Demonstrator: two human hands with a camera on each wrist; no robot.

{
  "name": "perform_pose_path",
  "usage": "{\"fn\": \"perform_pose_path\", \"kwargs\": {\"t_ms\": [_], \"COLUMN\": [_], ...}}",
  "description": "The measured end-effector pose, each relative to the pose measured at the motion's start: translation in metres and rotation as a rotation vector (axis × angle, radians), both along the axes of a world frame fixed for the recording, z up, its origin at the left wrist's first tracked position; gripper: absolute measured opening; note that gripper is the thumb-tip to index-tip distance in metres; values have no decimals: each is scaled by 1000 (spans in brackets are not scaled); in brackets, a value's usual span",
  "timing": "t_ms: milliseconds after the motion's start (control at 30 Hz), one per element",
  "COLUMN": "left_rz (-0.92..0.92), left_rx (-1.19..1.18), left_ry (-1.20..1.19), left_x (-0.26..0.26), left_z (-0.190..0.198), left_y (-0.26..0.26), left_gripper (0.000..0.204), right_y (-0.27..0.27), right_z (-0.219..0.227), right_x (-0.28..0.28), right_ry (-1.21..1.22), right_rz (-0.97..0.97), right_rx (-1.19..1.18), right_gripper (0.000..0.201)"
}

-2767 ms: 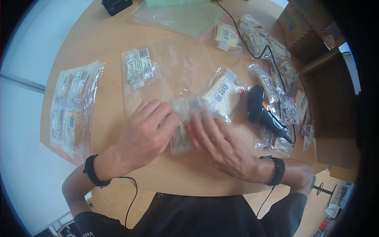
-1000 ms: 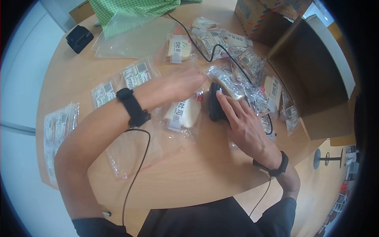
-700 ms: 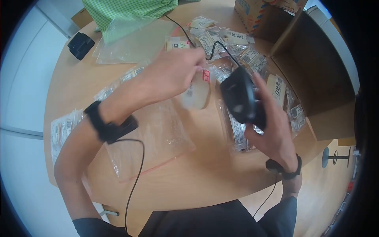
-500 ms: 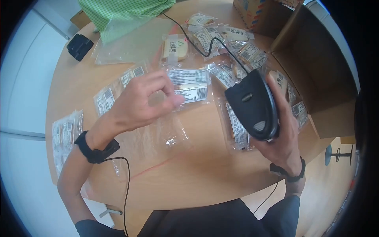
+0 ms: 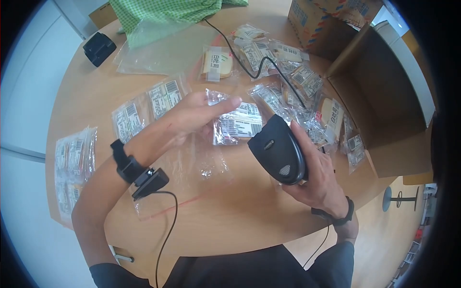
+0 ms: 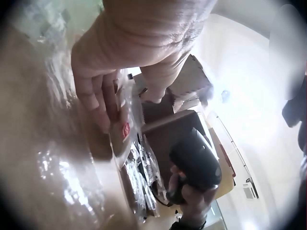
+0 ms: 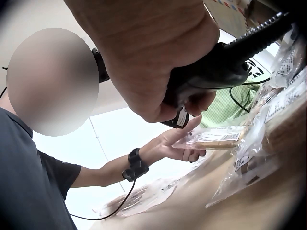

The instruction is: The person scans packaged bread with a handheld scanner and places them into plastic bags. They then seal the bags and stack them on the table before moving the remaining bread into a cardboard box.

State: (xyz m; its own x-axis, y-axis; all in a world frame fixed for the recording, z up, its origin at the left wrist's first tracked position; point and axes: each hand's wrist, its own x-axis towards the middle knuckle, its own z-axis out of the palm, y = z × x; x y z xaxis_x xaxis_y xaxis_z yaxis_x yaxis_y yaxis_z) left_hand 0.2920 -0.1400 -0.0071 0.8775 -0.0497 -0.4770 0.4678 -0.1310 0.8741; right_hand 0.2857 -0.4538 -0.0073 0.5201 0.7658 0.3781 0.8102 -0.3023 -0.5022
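My left hand [image 5: 192, 117] holds a clear-wrapped packet of sliced bread [image 5: 244, 124], thumb on top and fingers beneath. The packet's printed label with a barcode faces up. In the right wrist view the same bread packet [image 7: 218, 136] lies nearly flat above the table. My right hand [image 5: 319, 177] grips a black barcode scanner [image 5: 278, 151] by its handle, its head raised close beside the packet's right end. In the left wrist view the scanner [image 6: 194, 158] shows beyond the packet's edge.
A large clear bag [image 5: 180, 165] lies under my left arm, with two labelled packets [image 5: 164, 98] at its far side. Several bread packets [image 5: 307, 77] are heaped before an open cardboard box [image 5: 403, 86]. A filled bag [image 5: 74, 158] sits at left; the scanner's cable [image 5: 261, 67] crosses the heap.
My right hand has taken the scanner off the table and raised it toward the middle. My left hand has picked up a bread packet and turned it over, label side up.
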Motion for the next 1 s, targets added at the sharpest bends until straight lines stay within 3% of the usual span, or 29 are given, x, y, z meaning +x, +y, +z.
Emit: {"fn": "perform_pose_path", "kwargs": {"t_ms": [100, 167, 200, 233, 300, 333, 400, 633, 700, 800, 1000], "left_rz": [-111, -40, 36, 25, 195, 181, 370, 404, 409, 387, 404], "left_rx": [-63, 154, 220, 228, 183, 188, -13, -66, -19, -50, -89], "left_ry": [-30, -262, -357, -365, -584, -584, -634, -608, -633, -622, -582], "left_x": [8, 9, -2, -12, -29, -38, -53, -68, -67, -65, -73], "left_z": [-10, -23, -12, -11, -8, -5, 1, -3, -3, -3, 0], "left_y": [-3, -1, -2, 1, 6, 1, -8, -12, -12, -15, -11], "left_gripper": [48, 37, 38, 38, 40, 40, 43, 44, 44, 44, 47], "right_y": [2, -2, -3, -3, -4, -2, 6, 25, 25, 26, 27], "right_z": [-1, -1, -1, 3, 14, 15, 17, 4, 5, 3, 10], "right_x": [-3, -4, -4, -3, -2, 0, 6, 12, 10, 9, 5], "right_ry": [-19, -8, 15, 8, 144, 145, 282, 212, 406, 387, 346], "right_rz": [-19, -56, -97, -107, -60, -71, -69, -35, -68, -61, -151], "right_rx": [-3, 3, 27, 37, 84, 94, 63, 120, 128, 121, 18], "right_gripper": [113, 112, 111, 111, 103, 103, 97, 93, 88, 87, 97]}}
